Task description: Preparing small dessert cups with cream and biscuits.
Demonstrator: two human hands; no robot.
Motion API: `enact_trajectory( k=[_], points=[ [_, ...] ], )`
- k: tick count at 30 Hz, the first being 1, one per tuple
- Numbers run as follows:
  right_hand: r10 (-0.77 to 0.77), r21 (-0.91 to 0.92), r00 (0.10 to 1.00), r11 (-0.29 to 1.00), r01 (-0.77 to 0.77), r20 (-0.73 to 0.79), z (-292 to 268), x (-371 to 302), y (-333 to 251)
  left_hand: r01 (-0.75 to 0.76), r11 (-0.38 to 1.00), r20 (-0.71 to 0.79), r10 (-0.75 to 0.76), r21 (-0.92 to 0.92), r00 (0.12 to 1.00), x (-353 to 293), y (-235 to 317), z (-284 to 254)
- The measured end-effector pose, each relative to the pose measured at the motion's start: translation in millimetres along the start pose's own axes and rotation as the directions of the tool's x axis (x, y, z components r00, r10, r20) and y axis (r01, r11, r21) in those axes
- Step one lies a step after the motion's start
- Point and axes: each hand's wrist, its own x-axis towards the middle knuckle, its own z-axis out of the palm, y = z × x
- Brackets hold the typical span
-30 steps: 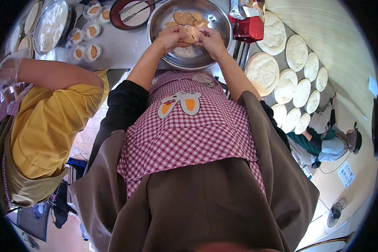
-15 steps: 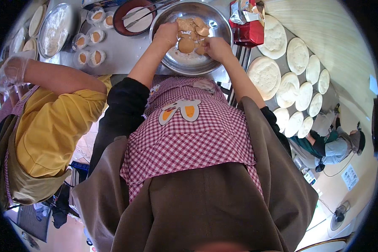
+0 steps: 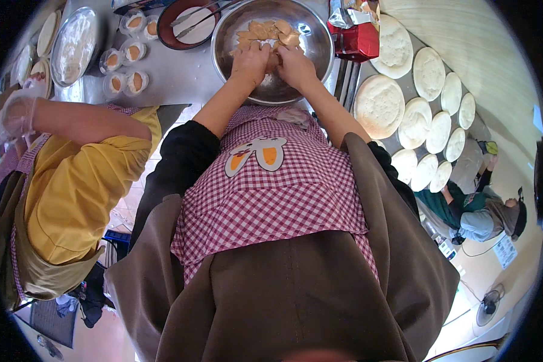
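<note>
In the head view, fingers of the left hand [image 3: 251,63] and right hand [image 3: 297,67] seem clenched on a tan piece [image 3: 273,62] within the steel bowl [image 3: 320,45], apparently breaking it up, so the next move calls for a firm two-handed snap.

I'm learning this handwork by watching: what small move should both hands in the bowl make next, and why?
Probably draw the left hand and right hand slightly apart, low inside the steel bowl: they are close together over what looks like a brown piece, and loose tan pieces lie just beyond, so anything parted would likely land among them.
</note>
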Motion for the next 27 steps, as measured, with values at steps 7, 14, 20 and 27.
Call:
enact_trajectory(
  k=[7, 14, 20, 27],
  points=[
    [0.013, 0.336, 0.999, 0.942, -0.001, -0.032, 10, 9, 22, 0.138, 0.777, 0.115, -0.085, -0.614, 0.99, 9, -24, -1],
    [0.141, 0.859, 0.976, 0.466, -0.213, 0.166, 6, 14, 25, 0.436, -0.074, 0.441, -0.096, -0.897, 0.892, 5, -24, -15],
    [0.203, 0.821, 0.96, 0.503, -0.271, 0.193, 6, 11, 6, 0.41, -0.052, 0.413, -0.119, -0.911, 0.903, 3, -20, -13],
    [0.287, 0.769, 0.956, 0.599, -0.223, 0.054, 27, 14, 11, 0.388, 0.07, 0.365, -0.225, -0.919, 0.903, 5, -14, -5]
  ],
)
